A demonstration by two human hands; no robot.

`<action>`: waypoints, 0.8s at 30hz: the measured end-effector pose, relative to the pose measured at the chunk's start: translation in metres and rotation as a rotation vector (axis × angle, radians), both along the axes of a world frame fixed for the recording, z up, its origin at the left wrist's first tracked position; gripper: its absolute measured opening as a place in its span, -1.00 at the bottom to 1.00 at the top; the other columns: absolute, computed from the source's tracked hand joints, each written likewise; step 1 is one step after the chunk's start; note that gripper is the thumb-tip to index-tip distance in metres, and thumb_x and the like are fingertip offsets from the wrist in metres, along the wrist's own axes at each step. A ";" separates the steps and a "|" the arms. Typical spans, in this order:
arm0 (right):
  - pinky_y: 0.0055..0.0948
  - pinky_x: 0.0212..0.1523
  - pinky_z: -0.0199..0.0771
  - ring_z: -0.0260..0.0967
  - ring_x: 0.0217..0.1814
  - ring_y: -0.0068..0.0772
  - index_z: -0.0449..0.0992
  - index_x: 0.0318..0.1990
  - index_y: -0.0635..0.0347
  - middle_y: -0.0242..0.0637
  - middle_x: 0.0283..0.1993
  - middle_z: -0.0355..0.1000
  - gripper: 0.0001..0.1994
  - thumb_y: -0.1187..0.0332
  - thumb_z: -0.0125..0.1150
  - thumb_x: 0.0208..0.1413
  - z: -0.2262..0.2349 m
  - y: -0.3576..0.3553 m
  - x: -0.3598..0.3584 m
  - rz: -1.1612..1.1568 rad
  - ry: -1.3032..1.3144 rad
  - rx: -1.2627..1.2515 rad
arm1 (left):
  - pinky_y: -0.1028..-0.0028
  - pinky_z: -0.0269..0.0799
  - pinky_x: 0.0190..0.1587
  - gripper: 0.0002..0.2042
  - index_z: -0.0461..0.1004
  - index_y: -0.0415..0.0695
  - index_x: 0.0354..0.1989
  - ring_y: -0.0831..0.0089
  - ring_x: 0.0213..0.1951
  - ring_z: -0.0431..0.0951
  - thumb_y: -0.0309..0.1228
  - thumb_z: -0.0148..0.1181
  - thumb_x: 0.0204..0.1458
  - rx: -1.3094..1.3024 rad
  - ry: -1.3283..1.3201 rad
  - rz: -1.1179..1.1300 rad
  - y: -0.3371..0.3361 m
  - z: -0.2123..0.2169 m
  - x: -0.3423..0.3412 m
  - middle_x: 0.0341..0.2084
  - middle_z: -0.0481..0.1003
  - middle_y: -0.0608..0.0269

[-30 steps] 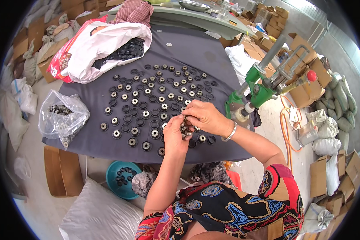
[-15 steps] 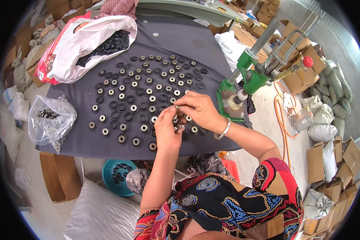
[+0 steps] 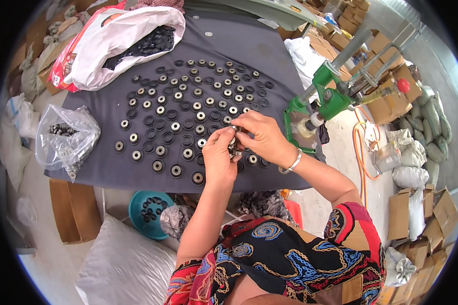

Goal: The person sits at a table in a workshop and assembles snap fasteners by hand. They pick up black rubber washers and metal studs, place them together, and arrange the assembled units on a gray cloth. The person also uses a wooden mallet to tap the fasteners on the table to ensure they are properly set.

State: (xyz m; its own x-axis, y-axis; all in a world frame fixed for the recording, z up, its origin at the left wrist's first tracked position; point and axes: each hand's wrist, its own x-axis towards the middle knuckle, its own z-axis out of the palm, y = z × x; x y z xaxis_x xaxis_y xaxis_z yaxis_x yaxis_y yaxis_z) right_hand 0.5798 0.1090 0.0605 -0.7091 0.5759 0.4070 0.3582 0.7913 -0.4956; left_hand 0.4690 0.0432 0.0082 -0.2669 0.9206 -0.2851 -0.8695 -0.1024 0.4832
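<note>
Over the near right part of the table my hands meet. My left hand (image 3: 219,156) is closed around several shiny metal bearings (image 3: 233,147), partly hidden by its fingers. The fingertips of my right hand (image 3: 263,136), with a bracelet (image 3: 292,161) at its wrist, pinch a bearing at the top of that bunch, against the left fingertips. Across the cloth below and beyond them lie many black rings (image 3: 167,137). Quite a few of these carry a silver bearing in the centre, such as the black ring with a bearing (image 3: 198,178) near the table edge.
A green hand press (image 3: 336,96) with a red knob stands right of the table (image 3: 112,175). A white and red sack (image 3: 94,63) of black parts lies back left, a clear plastic bag (image 3: 68,140) of small parts near left. Below sits a teal basin (image 3: 137,213).
The whole view has shifted a little, so the table sits higher in it. My hands stay together over the same spot; the right fingers have changed their pose slightly at the bearings.
</note>
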 end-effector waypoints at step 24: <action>-0.29 -0.15 0.46 0.50 -0.25 -0.09 0.59 -0.31 0.29 -0.05 -0.33 0.54 -0.80 0.47 0.30 -0.16 -0.057 0.226 0.032 -0.465 -0.322 -0.027 | 0.52 0.15 -0.67 -0.84 0.43 -0.23 -0.22 0.36 -0.51 0.48 -0.40 0.03 0.13 -0.053 -0.232 -0.006 0.002 -0.002 -0.020 -0.48 0.43 0.19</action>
State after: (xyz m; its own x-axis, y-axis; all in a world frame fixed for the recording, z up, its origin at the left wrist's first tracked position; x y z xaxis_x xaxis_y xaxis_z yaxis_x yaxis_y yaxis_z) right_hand 0.6121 0.3349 0.0034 -0.4645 0.8643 0.1929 0.8024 0.5030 -0.3212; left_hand 0.4487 0.0448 0.0067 -0.1827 0.9040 -0.3865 -0.9585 -0.0762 0.2748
